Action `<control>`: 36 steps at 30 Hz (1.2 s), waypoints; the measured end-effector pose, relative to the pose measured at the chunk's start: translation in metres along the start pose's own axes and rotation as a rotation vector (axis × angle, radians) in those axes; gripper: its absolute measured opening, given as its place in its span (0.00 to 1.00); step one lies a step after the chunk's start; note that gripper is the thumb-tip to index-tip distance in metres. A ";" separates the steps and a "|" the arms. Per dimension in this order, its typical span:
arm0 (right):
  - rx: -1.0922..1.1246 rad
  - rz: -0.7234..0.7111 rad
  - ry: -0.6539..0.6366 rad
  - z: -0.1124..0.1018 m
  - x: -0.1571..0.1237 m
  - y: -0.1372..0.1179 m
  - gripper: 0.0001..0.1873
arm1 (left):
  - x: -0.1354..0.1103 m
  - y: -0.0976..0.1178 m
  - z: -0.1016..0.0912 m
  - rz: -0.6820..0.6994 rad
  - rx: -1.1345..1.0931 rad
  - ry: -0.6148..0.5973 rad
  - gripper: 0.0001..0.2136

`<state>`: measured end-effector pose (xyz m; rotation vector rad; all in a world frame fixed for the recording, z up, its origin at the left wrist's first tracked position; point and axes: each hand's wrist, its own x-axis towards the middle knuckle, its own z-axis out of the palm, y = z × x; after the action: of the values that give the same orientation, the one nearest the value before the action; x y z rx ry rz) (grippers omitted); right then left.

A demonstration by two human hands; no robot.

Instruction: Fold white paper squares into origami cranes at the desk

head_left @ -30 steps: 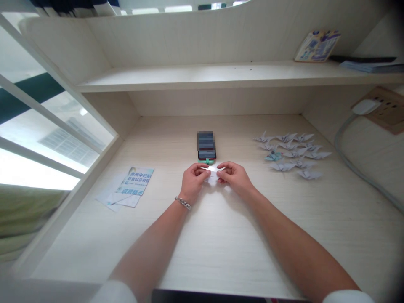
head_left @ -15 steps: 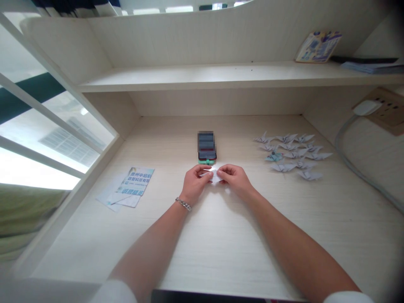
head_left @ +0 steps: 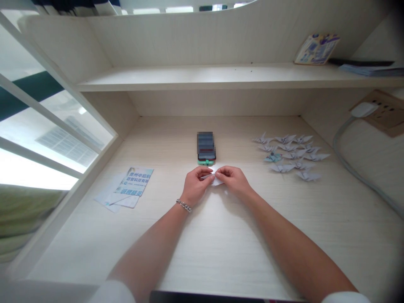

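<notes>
A small piece of folded white paper [head_left: 217, 181] is pinched between both hands at the middle of the desk. My left hand [head_left: 197, 184], with a chain bracelet at its wrist, grips the paper's left side between thumb and fingers. On the other side my right hand [head_left: 232, 179] is closed on it, thumb and forefinger close to the left thumb. The fingers cover much of the paper, so its exact folds cannot be made out. Just beyond the hands lies a phone [head_left: 206, 145] with a green piece at its near end.
Several folded paper cranes [head_left: 292, 155] stand in rows on the right. Printed paper sheets [head_left: 134, 185] lie on the left. A grey cable [head_left: 353, 166] runs from a wall socket [head_left: 383, 113] along the right side. Above the desk is a shelf [head_left: 189, 78] holding a small box [head_left: 316, 49].
The fingertips have come closer together on the paper, and its lower edge now shows tilted below the thumbs. The phone, cranes and sheets lie where they were.
</notes>
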<state>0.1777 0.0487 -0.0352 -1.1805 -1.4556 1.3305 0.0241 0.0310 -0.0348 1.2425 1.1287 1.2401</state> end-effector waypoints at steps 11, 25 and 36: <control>0.022 0.009 -0.026 -0.001 -0.001 -0.005 0.12 | 0.001 -0.002 -0.001 -0.035 -0.028 0.002 0.13; 0.114 -0.024 0.031 0.001 -0.001 0.001 0.18 | 0.003 -0.006 -0.001 0.012 -0.028 0.082 0.12; 0.015 -0.057 0.172 0.004 -0.002 0.001 0.17 | 0.001 -0.001 -0.001 0.038 0.109 0.076 0.14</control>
<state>0.1747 0.0454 -0.0363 -1.2042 -1.3435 1.1694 0.0234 0.0322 -0.0361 1.3121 1.2471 1.2775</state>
